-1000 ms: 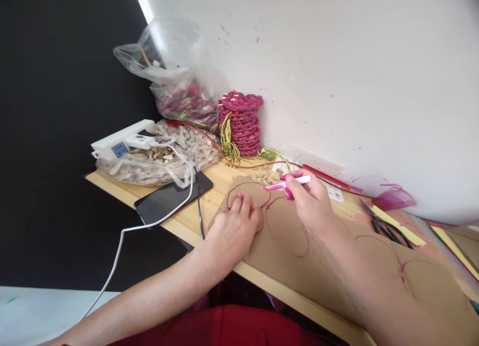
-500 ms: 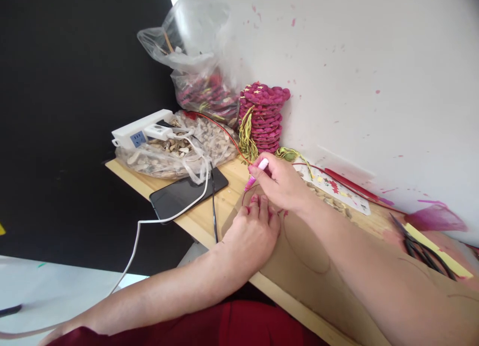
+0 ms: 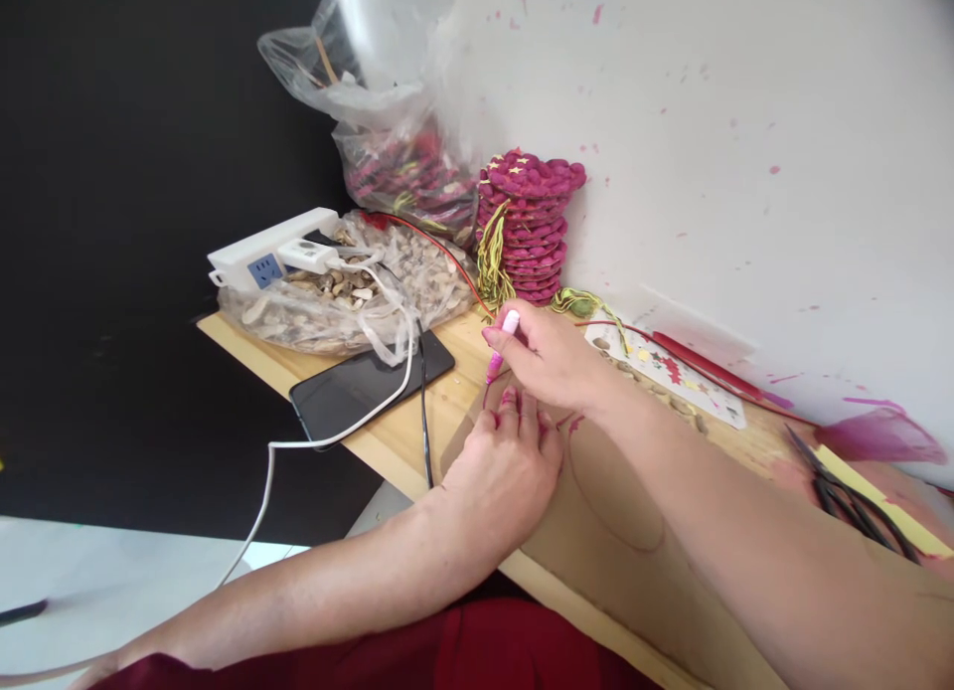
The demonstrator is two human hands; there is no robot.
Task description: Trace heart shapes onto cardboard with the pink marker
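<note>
My right hand (image 3: 550, 357) grips a pink marker with a white end (image 3: 496, 362), its tip pointing down at the brown cardboard (image 3: 596, 561). A dark curved line runs beside the tip. Just below, my left hand (image 3: 514, 456) lies on the cardboard with its fingers stretched out, holding nothing. Some fingertips carry pink stains. To the right of that hand, a large rounded outline is drawn on the cardboard, partly covered by my right forearm.
A black phone (image 3: 365, 387) and cables lie at the left. Behind are a bag of peanut shells (image 3: 298, 317), a power strip (image 3: 275, 248) and a stack of magenta braided pieces (image 3: 533, 228). Black scissors (image 3: 850, 501) and a white sticker sheet (image 3: 726, 409) are on the right.
The marker has tipped more upright in my right hand, with its tip close to the same spot. My left hand stays in place, and the view has shifted slightly.
</note>
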